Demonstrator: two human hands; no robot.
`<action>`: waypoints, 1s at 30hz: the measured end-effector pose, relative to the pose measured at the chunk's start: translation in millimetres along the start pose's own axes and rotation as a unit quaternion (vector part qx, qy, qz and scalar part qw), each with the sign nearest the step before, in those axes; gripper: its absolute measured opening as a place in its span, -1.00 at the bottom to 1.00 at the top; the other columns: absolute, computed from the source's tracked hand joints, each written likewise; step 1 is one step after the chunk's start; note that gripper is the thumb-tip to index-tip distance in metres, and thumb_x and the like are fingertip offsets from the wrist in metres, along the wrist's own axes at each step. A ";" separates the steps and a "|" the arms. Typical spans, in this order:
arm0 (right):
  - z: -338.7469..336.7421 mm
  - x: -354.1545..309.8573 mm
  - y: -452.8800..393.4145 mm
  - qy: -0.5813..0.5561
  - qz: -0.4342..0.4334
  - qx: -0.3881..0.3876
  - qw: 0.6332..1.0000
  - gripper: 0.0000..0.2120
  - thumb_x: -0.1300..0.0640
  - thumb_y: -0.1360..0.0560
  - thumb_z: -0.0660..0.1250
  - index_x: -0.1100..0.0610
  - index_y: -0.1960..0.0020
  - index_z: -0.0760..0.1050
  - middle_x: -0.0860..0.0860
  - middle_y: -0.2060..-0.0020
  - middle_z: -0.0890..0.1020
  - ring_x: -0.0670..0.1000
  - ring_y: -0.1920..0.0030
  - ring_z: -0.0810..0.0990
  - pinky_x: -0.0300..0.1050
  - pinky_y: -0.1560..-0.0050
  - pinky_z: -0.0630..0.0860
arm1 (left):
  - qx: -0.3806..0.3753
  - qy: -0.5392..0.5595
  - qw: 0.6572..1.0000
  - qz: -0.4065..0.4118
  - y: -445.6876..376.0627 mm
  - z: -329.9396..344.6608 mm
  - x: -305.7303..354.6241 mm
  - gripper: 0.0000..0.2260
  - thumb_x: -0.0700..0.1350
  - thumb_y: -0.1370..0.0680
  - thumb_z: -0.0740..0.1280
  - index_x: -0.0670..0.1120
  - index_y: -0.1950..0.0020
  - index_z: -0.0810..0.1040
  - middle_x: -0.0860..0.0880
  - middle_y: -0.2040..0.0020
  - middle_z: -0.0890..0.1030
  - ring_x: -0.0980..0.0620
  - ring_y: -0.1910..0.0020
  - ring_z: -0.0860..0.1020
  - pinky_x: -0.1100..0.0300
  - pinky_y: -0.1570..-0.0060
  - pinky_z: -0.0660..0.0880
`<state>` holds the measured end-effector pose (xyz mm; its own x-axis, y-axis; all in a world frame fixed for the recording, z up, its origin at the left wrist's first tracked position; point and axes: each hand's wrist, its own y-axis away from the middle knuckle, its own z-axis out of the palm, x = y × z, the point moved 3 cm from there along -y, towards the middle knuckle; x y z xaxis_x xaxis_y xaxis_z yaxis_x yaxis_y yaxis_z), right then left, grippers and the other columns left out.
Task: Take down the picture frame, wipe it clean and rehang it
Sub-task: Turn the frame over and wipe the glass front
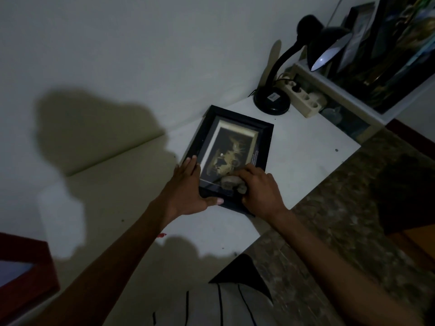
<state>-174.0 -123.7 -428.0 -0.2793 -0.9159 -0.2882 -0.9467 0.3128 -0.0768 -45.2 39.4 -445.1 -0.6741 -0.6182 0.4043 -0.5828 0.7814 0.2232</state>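
Two hands at one picture frame (pixel 231 147), flat on white desk (pixel 294 147). Our left hand (pixel 188 191) lies open, fingers straight along frame's left edge. Our right hand (pixel 259 187) grips one cloth wad (pixel 231 182) on the glass. Beyond frame: one lamp (pixel 273 100), one power strip (pixel 303 95).

Frame (pixel 231 147) on table (pixel 306 147), before lamp (pixel 273 100)

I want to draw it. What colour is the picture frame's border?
Black, seen best in the head view: the picture frame lies on the white table.
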 end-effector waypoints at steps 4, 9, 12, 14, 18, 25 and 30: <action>0.0 -2.8 8.9 -0.034 -0.053 -0.044 0.997 -0.40 0.27 -0.22 0.45 0.04 -0.27 0.56 0.02 -0.18 0.58 0.12 -0.09 0.57 -0.07 0.14 0.50 | 0.017 -0.019 1.000 -0.016 -2.5 2.8 3.9 0.11 0.53 -0.35 0.23 -0.15 -0.61 -0.10 -0.06 -0.61 -0.24 -0.02 -0.58 -0.25 -0.08 -0.54 -0.20; -11.6 13.4 3.4 -0.016 0.010 -0.031 0.999 -0.47 0.26 -0.26 0.41 0.01 -0.22 0.57 -0.02 -0.10 0.58 0.07 -0.07 0.57 -0.06 0.10 0.48 | 0.009 0.014 1.000 -0.009 -3.7 6.1 -2.6 0.10 0.50 -0.37 0.26 -0.12 -0.61 -0.15 -0.01 -0.60 -0.27 0.03 -0.56 -0.28 -0.02 -0.51 -0.25; -6.5 -1.3 16.4 -0.032 -0.035 -0.040 0.998 -0.47 0.22 -0.24 0.45 -0.04 -0.20 0.59 -0.04 -0.10 0.60 0.08 -0.07 0.58 -0.03 0.12 0.50 | 0.010 0.023 1.000 -0.002 -5.2 5.4 -5.6 0.04 0.41 -0.43 0.30 -0.12 -0.61 -0.17 -0.01 -0.60 -0.27 0.05 -0.56 -0.28 0.03 -0.49 -0.29; -7.9 -5.2 22.9 -0.047 -0.072 -0.049 0.995 -0.48 0.18 -0.23 0.48 -0.08 -0.17 0.60 -0.07 -0.08 0.63 0.07 -0.03 0.61 -0.01 0.13 0.54 | 0.002 0.026 1.000 0.004 -6.0 3.9 -7.9 0.04 0.38 -0.43 0.33 -0.12 -0.61 -0.17 -0.01 -0.60 -0.28 0.05 -0.56 -0.28 0.03 -0.48 -0.30; -19.7 13.2 6.5 0.023 -0.058 -0.052 0.997 -0.45 0.21 -0.20 0.38 -0.07 -0.18 0.58 -0.09 -0.08 0.61 0.06 -0.09 0.58 -0.03 0.06 0.49 | -0.003 0.033 0.999 0.007 -6.1 2.6 -9.7 0.07 0.40 -0.40 0.35 -0.10 -0.61 -0.17 -0.01 -0.61 -0.25 0.05 -0.57 -0.26 0.02 -0.48 -0.30; -10.0 3.7 13.1 -0.003 -0.064 -0.039 0.997 -0.44 0.20 -0.16 0.37 -0.07 -0.16 0.59 -0.08 -0.06 0.62 0.06 -0.04 0.58 -0.05 0.10 0.48 | 0.004 0.040 0.999 0.005 -9.4 4.7 -14.8 0.08 0.41 -0.36 0.38 -0.07 -0.62 -0.12 0.02 -0.61 -0.22 0.06 -0.57 -0.24 0.02 -0.47 -0.32; -12.7 14.4 5.0 -0.024 -0.069 -0.036 0.997 -0.45 0.25 -0.20 0.37 -0.05 -0.16 0.59 -0.09 -0.08 0.64 0.05 -0.07 0.60 0.00 0.04 0.52 | -0.016 0.033 0.999 0.006 -12.2 3.9 -17.5 0.10 0.42 -0.35 0.38 -0.04 -0.62 -0.16 0.03 -0.60 -0.26 0.08 -0.56 -0.25 0.07 -0.42 -0.35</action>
<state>-184.8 -138.5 -420.4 -0.1388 -0.9358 -0.3241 -0.9851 0.1639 -0.0513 -28.2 40.4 -458.4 -0.6481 -0.6031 0.4650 -0.5593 0.7914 0.2468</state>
